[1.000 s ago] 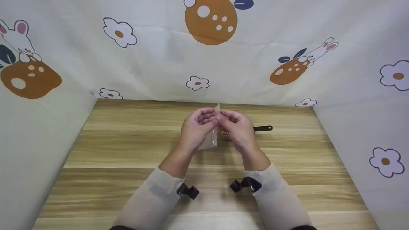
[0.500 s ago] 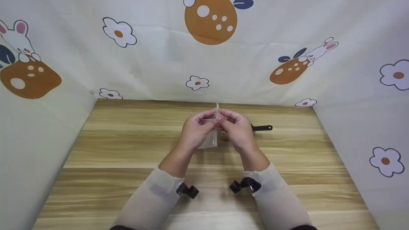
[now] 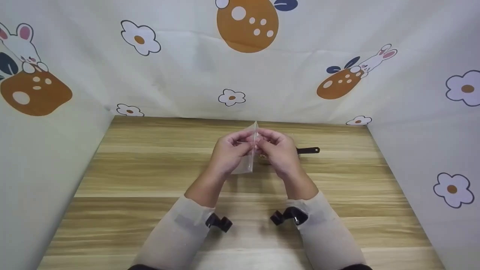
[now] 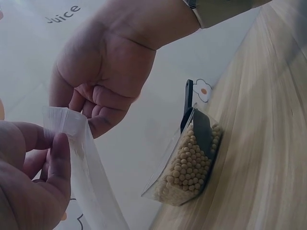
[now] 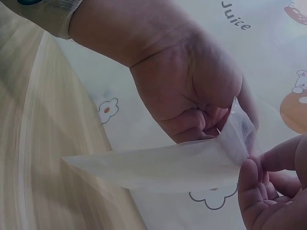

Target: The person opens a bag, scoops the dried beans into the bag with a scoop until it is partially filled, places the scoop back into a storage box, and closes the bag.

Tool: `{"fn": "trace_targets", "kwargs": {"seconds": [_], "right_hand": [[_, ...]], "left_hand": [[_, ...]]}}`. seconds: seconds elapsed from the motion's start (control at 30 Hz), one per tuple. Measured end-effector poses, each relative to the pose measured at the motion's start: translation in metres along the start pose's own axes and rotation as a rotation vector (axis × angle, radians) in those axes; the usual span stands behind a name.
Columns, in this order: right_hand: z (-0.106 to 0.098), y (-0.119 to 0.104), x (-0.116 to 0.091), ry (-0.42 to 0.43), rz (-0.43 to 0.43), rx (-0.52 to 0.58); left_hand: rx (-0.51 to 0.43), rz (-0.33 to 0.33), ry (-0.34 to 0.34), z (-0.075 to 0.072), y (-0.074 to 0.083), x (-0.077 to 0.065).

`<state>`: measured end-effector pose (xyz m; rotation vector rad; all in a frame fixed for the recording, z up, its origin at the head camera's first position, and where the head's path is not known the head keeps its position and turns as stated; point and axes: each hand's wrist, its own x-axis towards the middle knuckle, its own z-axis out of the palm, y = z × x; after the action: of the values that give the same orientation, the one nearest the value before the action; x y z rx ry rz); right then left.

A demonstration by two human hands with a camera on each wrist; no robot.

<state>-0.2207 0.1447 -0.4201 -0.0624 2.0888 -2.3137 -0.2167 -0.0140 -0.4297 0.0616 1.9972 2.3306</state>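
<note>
A clear plastic bag (image 3: pixel 244 165) hangs between both hands over the middle of the table. My left hand (image 3: pixel 228 152) pinches its upper edge between thumb and fingers. Facing it, my right hand (image 3: pixel 280 150) pinches the same edge, thumb tips nearly meeting. In the right wrist view the bag (image 5: pixel 158 167) looks flat, with its held end folded up to a point. Beyond the right hand stands a clear square container (image 4: pixel 165 175) of round beige beans, like soybeans (image 4: pixel 188 167). A black scoop (image 4: pixel 202 129) is stuck in the beans, its handle rising over the rim.
The scoop's handle (image 3: pixel 309 150) sticks out to the right of my right hand, which covers most of the container in the head view. A wood-grain table (image 3: pixel 142 165) lies under the hands. Printed cloth (image 3: pixel 180 75) walls it in at the back and sides.
The bag's upper part has spread wider above the left fingers, and its lower edge has swung slightly left. Both hands stay nearly in place with small finger movements.
</note>
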Motion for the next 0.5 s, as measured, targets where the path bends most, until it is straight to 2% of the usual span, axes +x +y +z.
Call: {"fn": "trace_targets", "kwargs": {"seconds": [0.3,0.5], "right_hand": [[-0.0032,-0.002,0.0008,-0.014,0.02,-0.007],[-0.0079,-0.0048,0.0016,-0.005,0.029,-0.02]], "left_hand": [[-0.036,-0.012,-0.009,-0.001,-0.0007,0.0008],[-0.017,-0.026,0.021,-0.0033,-0.0013,0.0028]]}}
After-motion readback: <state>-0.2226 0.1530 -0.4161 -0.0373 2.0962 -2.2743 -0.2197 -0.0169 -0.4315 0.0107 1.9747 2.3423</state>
